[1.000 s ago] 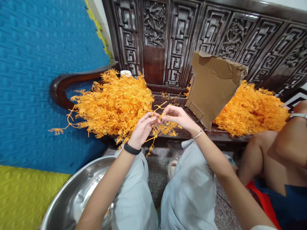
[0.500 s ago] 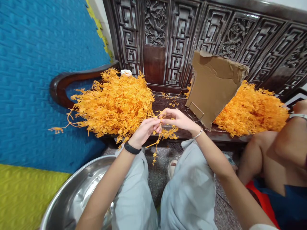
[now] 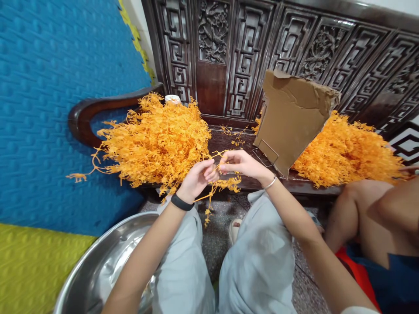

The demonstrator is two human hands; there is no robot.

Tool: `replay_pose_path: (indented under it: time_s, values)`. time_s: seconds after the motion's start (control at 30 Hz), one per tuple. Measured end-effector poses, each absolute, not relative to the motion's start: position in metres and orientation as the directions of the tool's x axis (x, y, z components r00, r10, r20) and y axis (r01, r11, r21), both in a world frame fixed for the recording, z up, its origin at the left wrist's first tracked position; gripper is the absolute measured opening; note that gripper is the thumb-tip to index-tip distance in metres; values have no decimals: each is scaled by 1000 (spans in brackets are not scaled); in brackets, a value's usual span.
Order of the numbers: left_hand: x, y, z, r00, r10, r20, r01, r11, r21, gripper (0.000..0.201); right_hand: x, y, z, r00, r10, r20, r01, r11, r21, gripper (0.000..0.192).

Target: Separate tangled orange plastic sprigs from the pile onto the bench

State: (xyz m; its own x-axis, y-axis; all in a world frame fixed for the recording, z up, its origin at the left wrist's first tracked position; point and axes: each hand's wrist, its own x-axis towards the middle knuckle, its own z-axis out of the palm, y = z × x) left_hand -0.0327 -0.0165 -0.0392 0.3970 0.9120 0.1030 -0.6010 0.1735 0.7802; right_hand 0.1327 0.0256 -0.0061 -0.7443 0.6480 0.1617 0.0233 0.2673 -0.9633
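Observation:
My left hand, with a black band at its wrist, is closed on an orange plastic sprig of thin branching stems. Facing it, my right hand pinches another part of the same sprig with thumb and forefinger. The fingertips of both hands are a small gap apart. Loose ends of the sprig dangle below them over the floor. Just beyond my left hand lies a big heap of similar orange sprigs on the dark wooden bench. The exact grip points are partly hidden by my fingers.
A bent cardboard sheet stands on the bench, with a second orange heap behind it. At lower left is a metal basin. Another person's bare leg is at right. Blue padded matting covers the left side.
My hands have drawn slightly apart, my left moving a little left, and the dangling sprig has shifted left with it. At far right, the other person's arm has moved toward the second heap.

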Motion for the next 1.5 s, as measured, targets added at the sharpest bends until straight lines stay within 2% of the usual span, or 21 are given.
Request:
replay_pose_path:
  time_s: [0.1, 0.27, 0.6, 0.77, 0.97, 1.23, 1.4, 1.5]
  values:
    - [-33, -14, -39, 414, 905, 102, -666, 225, 711, 43, 129, 25, -6, -765, 628, 142, -47, 165, -985, 17]
    - [-32, -15, -34, 357, 925, 133, -745, 196, 637, 49, 124, 28, -12, -766, 625, 152, -170, 30, -985, 23]
    - [-30, -23, -31, 347, 924, 159, -758, 177, 628, 58, 116, 22, -21, -802, 571, 176, -293, -120, -948, 27]
    - [-33, -26, -31, 321, 944, 84, -748, 198, 633, 62, 106, 17, -28, -808, 558, 190, -349, -193, -917, 30]
    - [-33, -24, -36, 275, 961, 33, -763, 197, 616, 62, 102, 19, -32, -803, 557, 212, -367, -182, -912, 37]
    - [-30, -25, -37, 302, 952, 42, -758, 214, 616, 63, 103, 19, -31, -837, 466, 288, -402, -166, -901, 31]
    - [-33, -28, -36, 119, 990, 69, -784, 51, 619, 67, 108, 18, -21, -741, 569, 357, -458, -40, -888, 43]
    - [-33, -25, -34, 190, 975, 112, -782, 82, 618, 65, 117, 26, -14, -642, 678, 359, -442, 56, -895, 39]
